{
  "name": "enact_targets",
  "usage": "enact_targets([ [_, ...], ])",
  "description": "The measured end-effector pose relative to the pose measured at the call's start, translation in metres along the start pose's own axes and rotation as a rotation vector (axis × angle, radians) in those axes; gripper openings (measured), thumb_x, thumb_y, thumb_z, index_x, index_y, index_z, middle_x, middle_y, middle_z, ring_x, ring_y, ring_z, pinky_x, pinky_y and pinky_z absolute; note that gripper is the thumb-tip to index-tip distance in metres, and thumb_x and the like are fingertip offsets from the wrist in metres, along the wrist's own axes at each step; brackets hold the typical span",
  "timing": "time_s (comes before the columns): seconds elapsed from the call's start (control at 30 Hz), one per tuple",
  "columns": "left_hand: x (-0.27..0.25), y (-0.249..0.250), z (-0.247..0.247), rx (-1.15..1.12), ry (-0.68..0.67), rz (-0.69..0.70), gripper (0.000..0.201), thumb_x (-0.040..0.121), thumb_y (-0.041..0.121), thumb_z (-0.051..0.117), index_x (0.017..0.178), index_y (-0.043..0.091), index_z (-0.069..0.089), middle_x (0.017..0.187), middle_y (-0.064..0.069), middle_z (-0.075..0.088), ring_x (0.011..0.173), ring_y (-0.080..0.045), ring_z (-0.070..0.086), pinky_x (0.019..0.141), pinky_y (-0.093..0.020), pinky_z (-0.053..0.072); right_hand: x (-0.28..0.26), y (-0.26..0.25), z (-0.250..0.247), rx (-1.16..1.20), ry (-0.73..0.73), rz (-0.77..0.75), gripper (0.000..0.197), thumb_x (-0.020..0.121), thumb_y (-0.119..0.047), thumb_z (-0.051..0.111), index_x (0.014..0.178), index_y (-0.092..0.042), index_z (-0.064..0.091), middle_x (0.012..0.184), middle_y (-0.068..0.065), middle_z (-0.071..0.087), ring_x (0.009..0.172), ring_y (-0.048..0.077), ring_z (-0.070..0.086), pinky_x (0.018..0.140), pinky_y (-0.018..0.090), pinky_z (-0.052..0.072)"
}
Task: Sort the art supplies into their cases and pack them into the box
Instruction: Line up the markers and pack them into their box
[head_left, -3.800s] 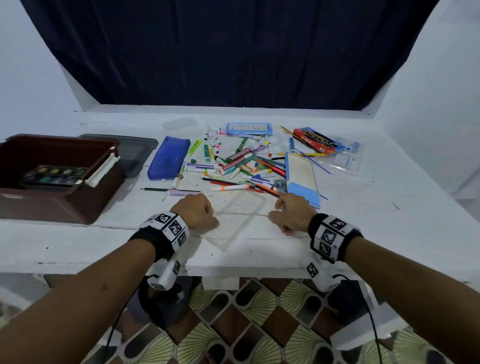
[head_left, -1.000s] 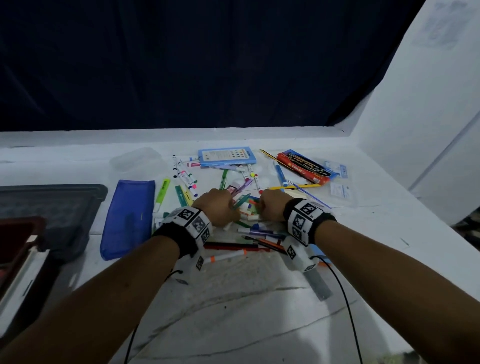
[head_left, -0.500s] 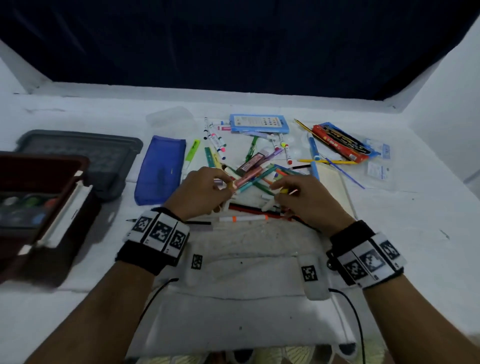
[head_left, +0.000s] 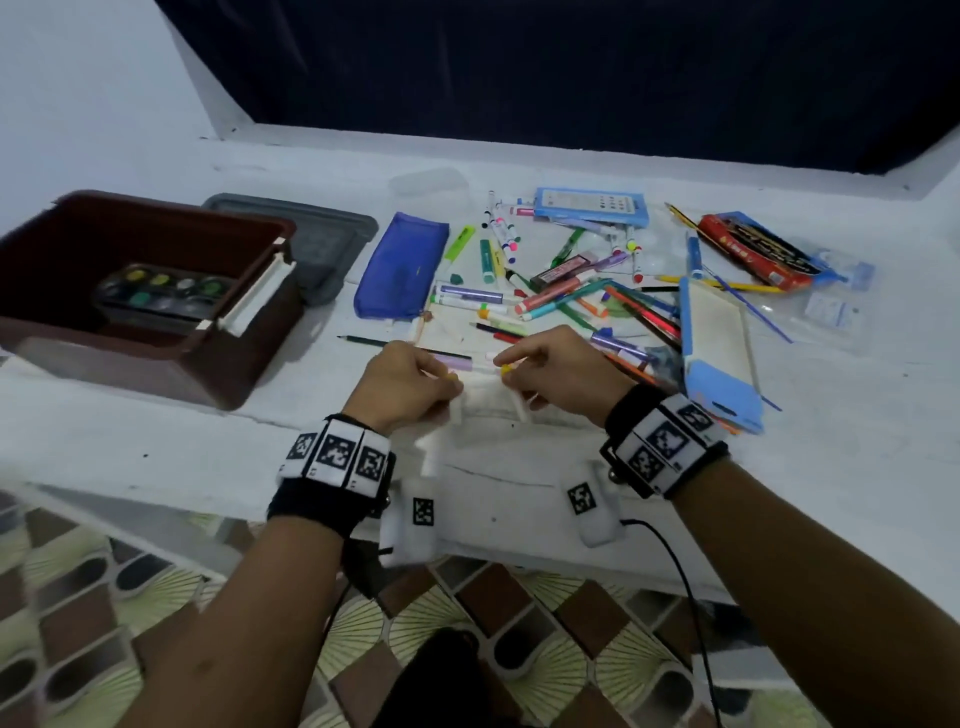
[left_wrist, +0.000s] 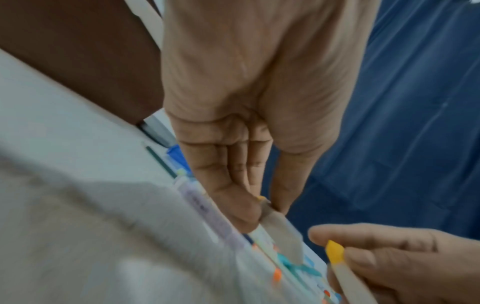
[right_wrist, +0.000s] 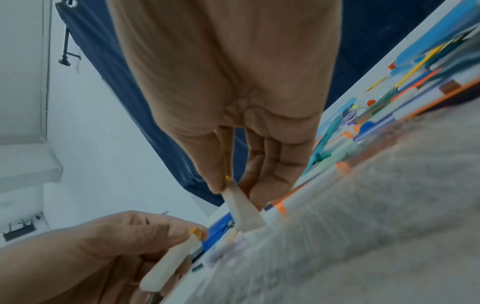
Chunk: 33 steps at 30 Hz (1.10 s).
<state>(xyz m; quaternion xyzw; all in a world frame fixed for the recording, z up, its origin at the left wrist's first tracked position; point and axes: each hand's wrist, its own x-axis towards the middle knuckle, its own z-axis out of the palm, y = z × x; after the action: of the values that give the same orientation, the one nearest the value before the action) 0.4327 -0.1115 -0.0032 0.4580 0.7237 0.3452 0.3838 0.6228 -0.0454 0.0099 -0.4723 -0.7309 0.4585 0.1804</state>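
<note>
My left hand (head_left: 448, 385) pinches a white marker with an orange-yellow tip (left_wrist: 280, 228) near the table's front edge. Just to its right, my right hand (head_left: 511, 372) pinches a second white marker with a yellow tip (right_wrist: 241, 209). The two hands sit close together, tips almost facing. Behind them lies a heap of loose markers and pencils (head_left: 561, 291). A blue zip pouch (head_left: 400, 265) lies to the left of the heap and an open light-blue case (head_left: 719, 332) to its right. The brown box (head_left: 156, 358) stands far left with a paint palette (head_left: 161, 291) inside.
A grey lid (head_left: 322, 244) lies behind the box. At the back are a flat blue case (head_left: 592, 205), a clear case (head_left: 431, 179) and a red pencil pack (head_left: 748, 249). A green pencil (head_left: 363, 340) lies alone left of my hands. The table edge is just under my wrists.
Both hands have drawn back from the heap toward the front edge, each now holding a white marker. The head view has swung left, showing the box again.
</note>
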Motion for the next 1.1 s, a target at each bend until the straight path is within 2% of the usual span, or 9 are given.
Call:
enact_targets([
  [0.07, -0.004, -0.006, 0.004, 0.004, -0.007, -0.031, 0.017, 0.079, 0.016, 0.077, 0.069, 0.003, 0.074, 0.063, -0.017, 0.07, 0.058, -0.022, 0.065, 0.07, -0.035, 0.058, 0.002, -0.001, 0.009, 0.033, 0.006, 0.062, 0.015, 0.085, -0.009, 0.071, 0.1, -0.005, 0.072, 0.08, 0.019, 0.071, 0.065, 0.025, 0.068, 0.066, 0.037, 0.061],
  [0.17, -0.006, -0.005, 0.01, 0.003, -0.028, -0.07, 0.02, 0.077, 0.019, 0.08, 0.066, 0.004, 0.074, 0.063, -0.018, 0.07, 0.058, -0.023, 0.065, 0.071, -0.036, 0.058, 0.004, -0.001, 0.019, 0.035, 0.011, 0.114, 0.012, 0.082, -0.007, 0.075, 0.091, -0.001, 0.071, 0.069, 0.011, 0.068, 0.048, 0.012, 0.064, 0.049, 0.023, 0.054],
  [0.27, 0.0, 0.0, 0.013, 0.042, -0.03, -0.076, 0.024, 0.075, 0.021, 0.081, 0.069, -0.001, 0.074, 0.063, -0.017, 0.07, 0.057, -0.023, 0.065, 0.069, -0.036, 0.059, 0.005, 0.002, 0.023, 0.083, -0.018, 0.154, 0.009, 0.082, -0.007, 0.075, 0.086, 0.0, 0.073, 0.07, 0.013, 0.068, 0.055, 0.018, 0.065, 0.059, 0.031, 0.06],
  [0.4, 0.002, 0.003, 0.011, 0.039, -0.052, -0.095, 0.028, 0.075, 0.02, 0.082, 0.07, -0.006, 0.072, 0.062, -0.019, 0.069, 0.05, -0.021, 0.058, 0.058, -0.029, 0.053, 0.005, 0.006, 0.02, 0.239, -0.011, 0.238, 0.006, 0.081, -0.005, 0.076, 0.083, -0.001, 0.072, 0.074, 0.017, 0.068, 0.061, 0.02, 0.066, 0.062, 0.03, 0.061],
  [0.5, 0.001, 0.001, 0.01, -0.066, -0.064, -0.132, 0.022, 0.077, 0.013, 0.08, 0.066, -0.001, 0.068, 0.058, -0.019, 0.062, 0.049, -0.023, 0.055, 0.048, -0.023, 0.044, 0.005, 0.006, 0.019, 0.286, -0.018, 0.263, 0.005, 0.081, -0.003, 0.076, 0.083, -0.002, 0.072, 0.074, 0.014, 0.069, 0.059, 0.018, 0.067, 0.058, 0.027, 0.059],
  [0.63, -0.003, -0.002, 0.009, -0.097, -0.068, -0.133, 0.022, 0.081, 0.012, 0.077, 0.07, -0.004, 0.067, 0.056, -0.017, 0.06, 0.038, -0.017, 0.05, 0.041, -0.018, 0.039, 0.005, 0.006, 0.019, 0.29, -0.03, 0.269, 0.005, 0.082, -0.005, 0.075, 0.086, -0.003, 0.073, 0.076, 0.012, 0.072, 0.063, 0.017, 0.068, 0.065, 0.028, 0.061],
  [0.7, -0.002, 0.0, 0.011, -0.026, -0.043, -0.109, 0.025, 0.079, 0.016, 0.078, 0.067, -0.005, 0.07, 0.055, -0.015, 0.064, 0.039, -0.016, 0.052, 0.046, -0.021, 0.044, 0.003, 0.007, 0.019, 0.288, -0.02, 0.262, 0.004, 0.082, -0.005, 0.076, 0.085, -0.005, 0.073, 0.078, 0.012, 0.073, 0.064, 0.016, 0.069, 0.067, 0.028, 0.061],
  [0.83, 0.002, 0.011, 0.018, 0.087, 0.057, -0.063, 0.024, 0.074, 0.021, 0.075, 0.061, 0.0, 0.071, 0.057, -0.011, 0.068, 0.052, -0.018, 0.061, 0.065, -0.028, 0.054, 0.0, 0.006, 0.02, 0.266, -0.007, 0.254, 0.002, 0.083, -0.005, 0.075, 0.084, -0.006, 0.073, 0.077, 0.011, 0.072, 0.062, 0.013, 0.068, 0.062, 0.023, 0.059],
  [1.1, 0.002, 0.013, 0.022, 0.259, 0.042, -0.042, 0.022, 0.069, 0.021, 0.078, 0.066, 0.001, 0.071, 0.063, -0.012, 0.068, 0.064, -0.025, 0.065, 0.07, -0.034, 0.057, -0.001, 0.001, 0.021, 0.184, -0.005, 0.247, 0.006, 0.083, -0.003, 0.074, 0.081, -0.001, 0.069, 0.071, 0.017, 0.065, 0.057, 0.019, 0.06, 0.057, 0.026, 0.058],
])
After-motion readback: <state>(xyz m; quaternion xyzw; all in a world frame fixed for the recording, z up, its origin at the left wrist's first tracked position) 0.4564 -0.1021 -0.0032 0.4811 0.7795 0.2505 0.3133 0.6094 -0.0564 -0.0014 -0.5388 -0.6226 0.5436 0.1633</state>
